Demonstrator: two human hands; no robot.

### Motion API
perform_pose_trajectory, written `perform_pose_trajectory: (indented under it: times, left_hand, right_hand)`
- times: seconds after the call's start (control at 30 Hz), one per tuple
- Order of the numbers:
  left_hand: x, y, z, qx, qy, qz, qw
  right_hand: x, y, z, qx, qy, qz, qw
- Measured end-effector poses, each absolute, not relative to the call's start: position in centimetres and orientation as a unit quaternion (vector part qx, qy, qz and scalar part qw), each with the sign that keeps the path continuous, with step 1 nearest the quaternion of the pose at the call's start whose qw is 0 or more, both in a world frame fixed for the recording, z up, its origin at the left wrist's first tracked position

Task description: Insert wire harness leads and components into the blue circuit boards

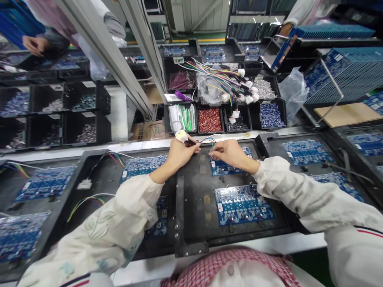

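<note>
Quick look at my bench right now. My left hand [182,154] has its grip pressed closed on a small white plastic connector [181,136], with a short black bit [189,142] just beside it. Thin wires [209,140] in blue, green and white come off that and run roughly left to right, so the long axis lies across the bench. The connector end pokes up and left, away from the fingers. I can't count the wires for sure, maybe three or four. My right hand [231,154] is right next to them, fingertips [212,146] at the wires, but I can't tell if that grip is really pinching anything.

Both hands hover over a black tray [194,207] on the surface, and it carries four blue circuit boards [243,204]. One sits under my right hand, one under my left, one is half hidden by my left sleeve, and one is out in the open at the front. More boards sit in trays on both sides.

Past the tray is a row of black bins [236,119] with red parts [210,120], blue parts [271,115] and a heap of wired white connectors [227,77]. A purple marker-like thing [182,95] lies by them. Top right there's a big stack of blue boards [344,75] and a clear plastic bag [293,91]. A co-worker's hand [34,44] shows up top left.
</note>
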State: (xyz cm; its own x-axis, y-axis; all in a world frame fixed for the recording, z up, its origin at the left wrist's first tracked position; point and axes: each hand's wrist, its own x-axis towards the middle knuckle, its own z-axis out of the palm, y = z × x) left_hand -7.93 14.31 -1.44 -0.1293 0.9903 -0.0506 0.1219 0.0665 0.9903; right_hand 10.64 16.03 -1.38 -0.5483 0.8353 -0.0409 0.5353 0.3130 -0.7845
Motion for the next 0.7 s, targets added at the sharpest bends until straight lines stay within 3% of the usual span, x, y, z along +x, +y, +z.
perform_pose_trajectory:
  times: [0.07, 0.5, 0.57, 0.7]
  left_hand:
    - [-7.9, 14.2, -1.4, 0.498, 0.579, 0.470, 0.442]
    - [-8.1, 13.9, -1.1, 0.542, 0.588, 0.446, 0.402]
    - [-8.2, 13.9, -0.9, 0.617, 0.600, 0.388, 0.330]
    - [-8.0, 13.7, -0.4, 0.792, 0.573, 0.135, 0.163]
  right_hand:
    - [10.2, 16.7, -2.0, -0.449, -0.788, 0.362, 0.218]
    - [10.3, 16.8, -2.9, -0.445, -0.826, 0.287, 0.193]
    - [10.2, 16.8, -3.2, -0.429, -0.846, 0.254, 0.187]
    - [9.6, 16.6, -3.0, -0.391, -0.885, 0.207, 0.145]
